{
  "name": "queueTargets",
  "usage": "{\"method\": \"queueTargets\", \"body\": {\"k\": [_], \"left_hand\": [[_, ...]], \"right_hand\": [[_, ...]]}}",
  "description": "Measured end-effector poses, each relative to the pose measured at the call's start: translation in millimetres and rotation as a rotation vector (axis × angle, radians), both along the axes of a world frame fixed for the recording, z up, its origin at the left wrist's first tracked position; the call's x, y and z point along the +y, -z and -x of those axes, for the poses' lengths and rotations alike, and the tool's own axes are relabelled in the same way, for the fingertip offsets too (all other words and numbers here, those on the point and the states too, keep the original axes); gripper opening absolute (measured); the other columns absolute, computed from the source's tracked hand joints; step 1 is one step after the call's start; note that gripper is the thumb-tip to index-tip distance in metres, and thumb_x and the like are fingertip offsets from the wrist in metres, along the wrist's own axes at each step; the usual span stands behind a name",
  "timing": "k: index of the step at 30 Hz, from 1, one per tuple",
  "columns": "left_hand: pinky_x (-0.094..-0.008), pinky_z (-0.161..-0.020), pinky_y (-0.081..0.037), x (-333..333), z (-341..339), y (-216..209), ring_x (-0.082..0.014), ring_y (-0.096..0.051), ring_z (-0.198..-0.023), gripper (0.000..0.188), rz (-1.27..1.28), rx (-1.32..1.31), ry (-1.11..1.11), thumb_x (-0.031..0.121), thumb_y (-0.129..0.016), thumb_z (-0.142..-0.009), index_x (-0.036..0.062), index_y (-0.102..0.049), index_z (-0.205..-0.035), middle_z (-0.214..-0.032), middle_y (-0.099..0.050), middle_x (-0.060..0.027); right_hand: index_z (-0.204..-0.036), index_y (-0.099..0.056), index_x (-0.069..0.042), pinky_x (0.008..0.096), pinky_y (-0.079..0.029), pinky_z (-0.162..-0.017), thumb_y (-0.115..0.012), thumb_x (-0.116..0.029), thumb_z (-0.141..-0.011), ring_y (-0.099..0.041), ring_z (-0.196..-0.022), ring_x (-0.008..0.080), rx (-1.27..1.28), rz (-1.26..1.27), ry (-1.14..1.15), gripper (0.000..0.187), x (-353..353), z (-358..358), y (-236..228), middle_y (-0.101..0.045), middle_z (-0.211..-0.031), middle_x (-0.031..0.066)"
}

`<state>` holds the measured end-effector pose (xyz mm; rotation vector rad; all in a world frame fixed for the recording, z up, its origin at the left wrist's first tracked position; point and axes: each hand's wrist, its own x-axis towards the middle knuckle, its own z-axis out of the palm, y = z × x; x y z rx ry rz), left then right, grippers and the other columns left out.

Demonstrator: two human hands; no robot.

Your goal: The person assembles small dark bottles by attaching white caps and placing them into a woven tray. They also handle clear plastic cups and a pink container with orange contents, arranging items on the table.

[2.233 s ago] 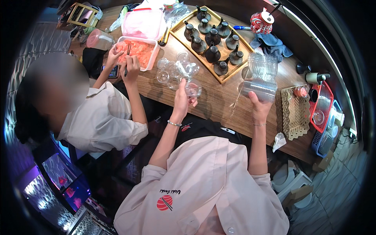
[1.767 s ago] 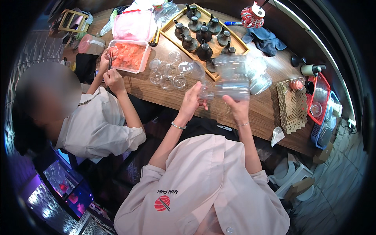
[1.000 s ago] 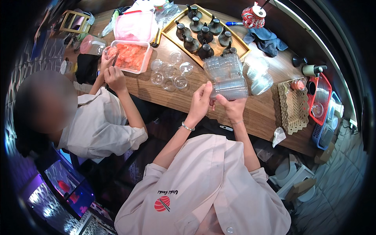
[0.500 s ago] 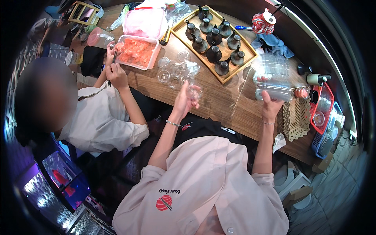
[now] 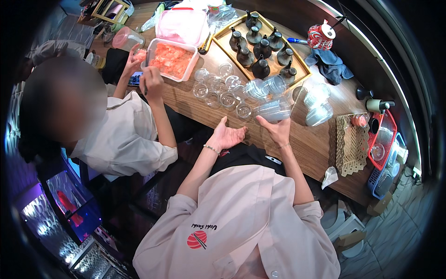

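My right hand (image 5: 278,131) is closed around a stack of clear plastic cups (image 5: 273,109), tilted on its side above the near part of the wooden table (image 5: 306,148). Palm up and fingers apart, my left hand (image 5: 227,135) is empty near the table's front edge. Between and beyond my hands stand several small clear cups (image 5: 214,84), the closest one (image 5: 243,110) just ahead of my left fingers. Another cup stack (image 5: 265,87) lies behind the held one; whether they touch I cannot tell. More nested cups (image 5: 318,111) lie farther right.
A wooden tray (image 5: 304,74) holds several dark spouted bottles (image 5: 261,68). At left, a co-worker holds a small cup of orange food (image 5: 139,56) beside a tub of orange-pink pieces (image 5: 173,59). A blue cloth (image 5: 331,64), woven mat (image 5: 351,148) and red basket (image 5: 383,135) are at right.
My right hand has moved left with a cup stack. My left hand has let go of a clear cup and drawn nearer the edge. The co-worker's hand with the utensil has moved to the right.
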<state>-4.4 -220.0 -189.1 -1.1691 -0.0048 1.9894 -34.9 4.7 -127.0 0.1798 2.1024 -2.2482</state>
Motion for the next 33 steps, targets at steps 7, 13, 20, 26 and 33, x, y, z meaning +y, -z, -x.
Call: {"method": "queueTargets", "body": {"k": [7, 13, 20, 26, 33], "left_hand": [[-0.0399, -0.086, -0.06, 34.5, 1.5, -44.6, -0.0237, -0.07, -0.098, 0.059, 0.133, 0.578, 0.136, 0.059, -0.049, -0.105, 0.0059, -0.063, -0.128, -0.111, -0.071, -0.0134], [-0.0393, -0.098, -0.056, 63.1, 24.3, -49.6, -0.0256, -0.069, -0.103, 0.061, 0.186, 0.531, 0.002, 0.056, -0.059, -0.102, 0.0016, -0.059, -0.129, -0.116, -0.069, -0.0147], [-0.0354, -0.088, -0.06, 72.0, 26.0, 1.2, -0.0263, -0.067, -0.097, 0.072, -0.018, 0.226, 0.096, 0.058, -0.067, -0.096, -0.0099, -0.059, -0.118, -0.11, -0.068, -0.0172], [-0.0364, -0.087, -0.06, 66.9, 25.8, 30.6, -0.0274, -0.067, -0.095, 0.082, -0.11, 0.162, 0.098, 0.064, -0.062, -0.097, -0.0138, -0.056, -0.121, -0.111, -0.067, -0.0196], [-0.0376, -0.09, -0.061, 67.2, 28.3, 28.9, -0.0276, -0.067, -0.097, 0.09, -0.066, 0.115, 0.147, 0.068, -0.061, -0.095, -0.0145, -0.049, -0.13, -0.118, -0.065, -0.0202]], "right_hand": [[-0.109, -0.068, 0.003, 0.0301, -0.057, -0.079, -0.087, -0.004, -0.082, -0.07, -0.088, 0.0158, -0.166, 0.157, 0.034, 0.034, -9.1, -8.0, 0.3, -0.074, -0.098, 0.0066], [-0.125, -0.062, 0.003, 0.0318, -0.057, -0.088, -0.082, 0.002, -0.084, -0.069, -0.1, 0.0171, -0.034, 0.17, 0.093, 0.046, -7.3, -10.1, 5.2, -0.071, -0.114, 0.01], [-0.132, -0.057, 0.003, 0.0311, -0.056, -0.085, -0.091, -0.006, -0.079, -0.068, -0.101, 0.0168, 0.102, -0.051, 0.407, 0.064, 45.0, -5.2, -14.8, -0.068, -0.12, 0.0097], [-0.108, -0.07, 0.004, 0.0325, -0.054, -0.083, -0.092, -0.022, -0.081, -0.068, -0.094, 0.0167, 0.099, -0.411, 0.518, 0.044, 149.9, 30.8, -50.4, -0.074, -0.103, 0.0102], [-0.125, -0.061, 0.004, 0.0406, -0.054, -0.091, -0.093, -0.031, -0.077, -0.069, -0.104, 0.0282, 0.045, -0.779, 0.401, 0.068, 160.7, 27.4, -34.4, -0.07, -0.117, 0.0189]]}}
